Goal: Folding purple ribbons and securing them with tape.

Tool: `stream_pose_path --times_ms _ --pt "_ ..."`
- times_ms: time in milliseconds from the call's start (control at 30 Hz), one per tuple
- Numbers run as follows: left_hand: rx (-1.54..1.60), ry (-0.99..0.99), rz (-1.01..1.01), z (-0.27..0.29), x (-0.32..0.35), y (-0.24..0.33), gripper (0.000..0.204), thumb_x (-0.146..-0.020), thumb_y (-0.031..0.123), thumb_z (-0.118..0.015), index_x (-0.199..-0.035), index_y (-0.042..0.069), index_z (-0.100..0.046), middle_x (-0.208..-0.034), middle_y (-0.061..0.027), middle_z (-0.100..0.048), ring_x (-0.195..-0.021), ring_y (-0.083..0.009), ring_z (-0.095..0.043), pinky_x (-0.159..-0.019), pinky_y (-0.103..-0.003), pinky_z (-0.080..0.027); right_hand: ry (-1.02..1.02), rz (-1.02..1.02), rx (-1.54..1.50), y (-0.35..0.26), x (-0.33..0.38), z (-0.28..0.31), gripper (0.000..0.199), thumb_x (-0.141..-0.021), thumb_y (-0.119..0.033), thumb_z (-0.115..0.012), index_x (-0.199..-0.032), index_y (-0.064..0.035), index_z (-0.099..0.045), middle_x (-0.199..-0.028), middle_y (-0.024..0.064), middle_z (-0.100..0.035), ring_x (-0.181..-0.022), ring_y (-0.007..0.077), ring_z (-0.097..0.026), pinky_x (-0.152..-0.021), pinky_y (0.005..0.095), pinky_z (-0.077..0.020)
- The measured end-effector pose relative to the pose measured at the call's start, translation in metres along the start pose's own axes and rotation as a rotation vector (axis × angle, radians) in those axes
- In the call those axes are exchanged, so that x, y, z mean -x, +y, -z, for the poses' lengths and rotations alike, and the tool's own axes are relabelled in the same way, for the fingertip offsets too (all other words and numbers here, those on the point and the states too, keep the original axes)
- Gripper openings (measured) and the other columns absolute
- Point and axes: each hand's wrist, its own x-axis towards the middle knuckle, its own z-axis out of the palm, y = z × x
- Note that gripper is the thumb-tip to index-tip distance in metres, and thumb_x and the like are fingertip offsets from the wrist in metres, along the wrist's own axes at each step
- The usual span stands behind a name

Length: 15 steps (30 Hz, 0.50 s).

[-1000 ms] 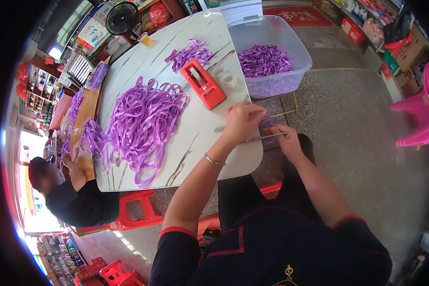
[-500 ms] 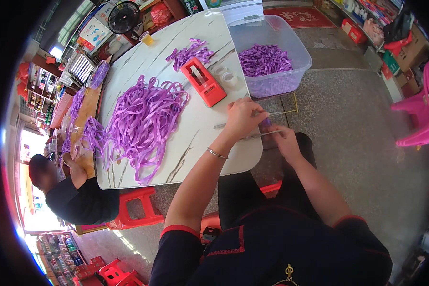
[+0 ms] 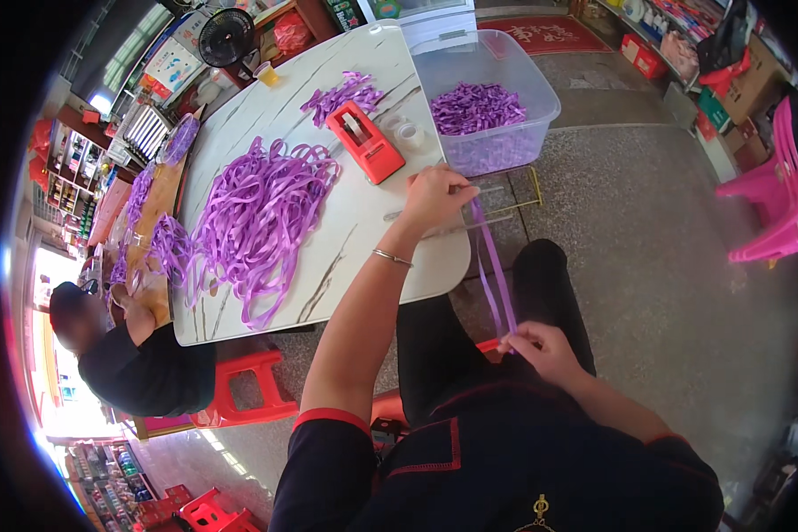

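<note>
A long purple ribbon [image 3: 502, 288] is stretched in two strands between my hands, past the table's right edge. My left hand [image 3: 436, 195] pinches its upper end beside thin metal rods [image 3: 483, 218] that jut out from the tabletop. Lower down, over my lap, my right hand [image 3: 543, 348] closes its fingers on the ribbon's other end. A large heap of loose purple ribbons [image 3: 262, 208] lies on the marbled table [image 3: 337, 248] left of my left hand. Nearer to that hand stands a red tape dispenser [image 3: 366, 146], with clear tape rolls [image 3: 408, 133] beside it.
A clear plastic bin [image 3: 532, 124] of short purple ribbon pieces stands beyond the table's right edge. A smaller ribbon bunch [image 3: 341, 96] and a yellow drink cup [image 3: 266, 74] lie farther back. At left another person [image 3: 133, 363] sits by a wooden table.
My right hand has pulled down and toward me, away from the rods, drawing the ribbon out long. My left hand stays near the rods. The view has shifted slightly.
</note>
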Motion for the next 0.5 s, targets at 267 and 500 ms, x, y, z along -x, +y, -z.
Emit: stream_pose_path --times_ms 267,500 --pt "0.003 -0.054 0.059 0.000 -0.002 0.001 0.021 -0.071 0.034 -0.068 -0.077 0.014 -0.070 -0.075 -0.0024 -0.059 -0.075 -0.0183 -0.058 -0.074 -0.037 -0.036 -0.006 0.353 0.563 -0.002 0.054 0.008 0.007 -0.077 -0.015 -0.064 -0.081 -0.0099 -0.067 -0.085 0.0020 -0.066 -0.089 0.0183 -0.061 -0.081 0.0315 -0.0393" --pt "0.008 -0.041 0.052 -0.003 -0.001 -0.001 0.023 -0.072 0.035 -0.067 -0.078 0.014 -0.070 -0.076 -0.0033 -0.060 -0.076 -0.0193 -0.058 -0.074 -0.038 -0.036 -0.025 0.485 0.599 -0.005 0.068 0.012 0.009 -0.073 -0.009 -0.066 -0.082 -0.0090 -0.067 -0.088 0.0038 -0.065 -0.091 0.0203 -0.059 -0.083 0.0330 -0.0416"
